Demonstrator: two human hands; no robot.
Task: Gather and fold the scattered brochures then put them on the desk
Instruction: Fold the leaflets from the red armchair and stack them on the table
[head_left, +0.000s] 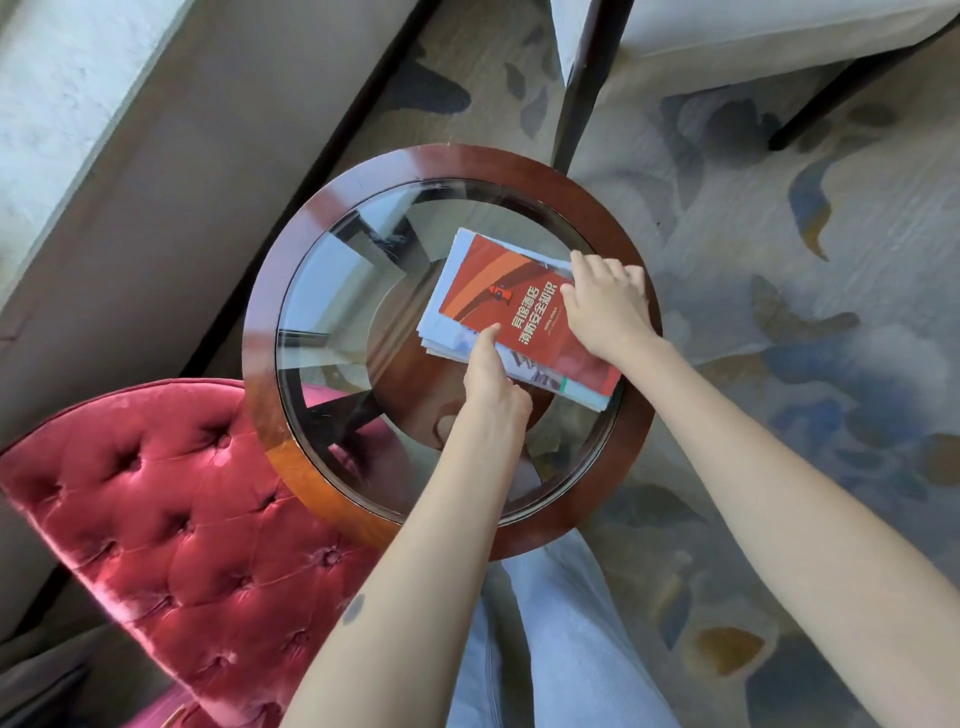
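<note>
So the brochures (511, 283) sit in one slightly messy stack, red one on top, on the glass of the little round table (270, 322), a bit right of its middle. The left hand (493, 387) just pokes the near edge of the red cover with a straight index finger (488, 338), other fingers tucked in and holding nothing, while the right hand (605, 306) has its fingers curled over the stack's far right end, gripping it. A red tufted chair (182, 499) is at the near left, touching the table, with patterned carpet (779, 338) underneath.
</note>
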